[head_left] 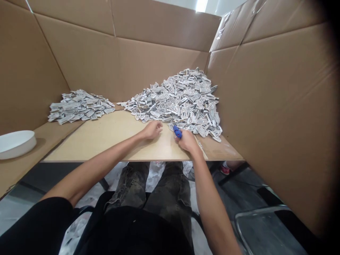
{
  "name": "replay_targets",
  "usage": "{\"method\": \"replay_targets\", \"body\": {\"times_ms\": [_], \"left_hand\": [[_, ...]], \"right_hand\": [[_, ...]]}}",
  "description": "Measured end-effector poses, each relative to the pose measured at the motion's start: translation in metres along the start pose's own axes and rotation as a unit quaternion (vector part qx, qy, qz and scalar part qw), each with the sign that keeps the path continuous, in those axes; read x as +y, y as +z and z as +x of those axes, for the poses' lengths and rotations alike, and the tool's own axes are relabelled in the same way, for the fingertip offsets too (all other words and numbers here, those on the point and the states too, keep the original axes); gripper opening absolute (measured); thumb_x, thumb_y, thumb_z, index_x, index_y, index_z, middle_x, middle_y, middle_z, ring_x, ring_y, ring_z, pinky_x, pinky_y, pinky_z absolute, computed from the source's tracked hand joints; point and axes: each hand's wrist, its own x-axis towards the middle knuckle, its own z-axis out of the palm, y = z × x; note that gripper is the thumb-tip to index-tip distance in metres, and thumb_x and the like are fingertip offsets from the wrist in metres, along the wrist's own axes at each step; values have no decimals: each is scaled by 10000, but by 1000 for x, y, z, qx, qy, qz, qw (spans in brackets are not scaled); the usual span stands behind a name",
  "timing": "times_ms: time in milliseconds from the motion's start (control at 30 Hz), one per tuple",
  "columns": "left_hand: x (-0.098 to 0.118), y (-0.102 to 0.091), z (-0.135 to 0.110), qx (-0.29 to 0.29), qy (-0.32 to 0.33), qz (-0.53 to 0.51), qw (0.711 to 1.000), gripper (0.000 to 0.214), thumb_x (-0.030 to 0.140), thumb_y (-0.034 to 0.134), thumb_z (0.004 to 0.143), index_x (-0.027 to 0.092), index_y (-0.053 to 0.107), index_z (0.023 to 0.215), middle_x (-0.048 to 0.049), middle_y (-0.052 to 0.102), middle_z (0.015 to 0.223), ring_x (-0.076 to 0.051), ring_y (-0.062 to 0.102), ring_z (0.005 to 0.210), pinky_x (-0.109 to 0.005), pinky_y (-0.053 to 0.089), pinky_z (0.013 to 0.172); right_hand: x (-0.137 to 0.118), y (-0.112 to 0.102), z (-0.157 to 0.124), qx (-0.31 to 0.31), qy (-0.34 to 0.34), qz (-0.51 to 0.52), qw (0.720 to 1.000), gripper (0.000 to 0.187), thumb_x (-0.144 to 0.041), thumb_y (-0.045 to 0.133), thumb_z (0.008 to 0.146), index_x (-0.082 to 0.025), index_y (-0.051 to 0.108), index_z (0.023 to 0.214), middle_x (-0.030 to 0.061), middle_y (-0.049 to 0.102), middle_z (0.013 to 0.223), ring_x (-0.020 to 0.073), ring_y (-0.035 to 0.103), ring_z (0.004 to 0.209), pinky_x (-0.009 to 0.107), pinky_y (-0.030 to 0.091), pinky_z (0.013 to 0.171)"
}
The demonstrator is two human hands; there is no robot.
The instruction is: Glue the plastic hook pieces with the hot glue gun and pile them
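Note:
My right hand (186, 140) is closed around a small blue hand tool (177, 132); its exact kind is too small to make out. Just behind the tool rises a large heap of pale grey, slotted, arch-ended plastic pieces (183, 95). My left hand (152, 130) hovers over or rests on the board at the heap's front edge, left of the tool. Its fingers are curled inward, and whatever may be between them is hidden. A smaller heap of similar grey pieces (79, 106) lies at the back left, apart from both hands.
Cardboard walls (159, 53) enclose the back and both sides. A pale wooden board (101, 138) forms the work surface. At the far left stands a white round dish (17, 144). Beyond the table's right front edge is a dark stool or chair seat (265, 230). A red shoe (225, 170) shows underneath.

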Motion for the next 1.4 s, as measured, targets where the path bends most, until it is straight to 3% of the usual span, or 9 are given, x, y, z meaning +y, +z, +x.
{"method": "replay_targets", "body": {"times_ms": [133,300,433,667,800,1000,1100,1233,1400], "left_hand": [[7,28,26,5,91,40,995,361,195,574,909,135,719,1234,-164,708,1307,-314,609,1267,-477,444,1162],[14,47,48,-53,112,26,992,283,190,576,889,163,743,1116,-139,749,1203,-307,653,1160,-469,485,1107],[12,39,46,-34,67,36,997,156,250,720,801,178,728,939,-101,756,1017,-294,655,1031,-415,516,998],[4,9,30,-50,-69,54,995,260,356,849,680,192,676,783,-48,655,791,-267,625,889,-336,488,857],[7,5,19,-9,-84,35,996,366,330,904,620,214,589,766,-39,632,823,-267,596,924,-313,456,828],[19,6,3,57,-86,-61,993,285,187,792,733,206,510,766,5,595,761,-175,537,750,-270,386,692],[31,10,-4,87,-137,-207,965,259,216,753,822,210,497,864,16,622,744,-146,589,659,-243,387,625],[47,20,-11,61,-198,-383,900,278,261,715,897,222,447,961,-10,703,777,-119,624,531,-203,342,506],[54,27,-14,42,-164,-461,871,294,238,757,858,195,482,953,-39,727,769,-99,589,497,-214,391,487]], "right_hand": [[6,-4,-1,-5,11,-11,1000,144,-132,669,825,-218,701,936,104,763,944,286,697,911,297,436,757],[7,-6,-2,29,15,24,999,253,-270,752,865,-209,688,1101,92,769,1060,273,698,988,310,477,849],[-2,3,0,44,41,-6,998,373,-359,780,878,-177,671,1185,129,754,1135,296,682,1086,329,481,902],[-9,6,2,12,41,-4,999,233,-183,678,887,-168,688,1119,178,759,1133,323,693,1069,329,457,843],[-10,3,0,16,24,-18,999,241,-164,651,876,-169,679,1115,169,757,1082,322,679,1034,331,445,809],[-10,6,0,12,5,-21,1000,236,-147,649,828,-187,688,1057,149,745,1028,309,665,967,325,447,789],[-8,6,2,16,1,7,1000,232,-125,631,800,-200,677,1014,120,746,995,294,662,935,316,447,783],[-3,5,5,65,13,97,993,196,-138,590,815,-210,643,989,72,726,919,261,654,876,314,453,787],[5,6,10,96,8,283,954,117,-252,651,802,-220,598,901,34,707,884,199,636,790,310,482,795]]}}
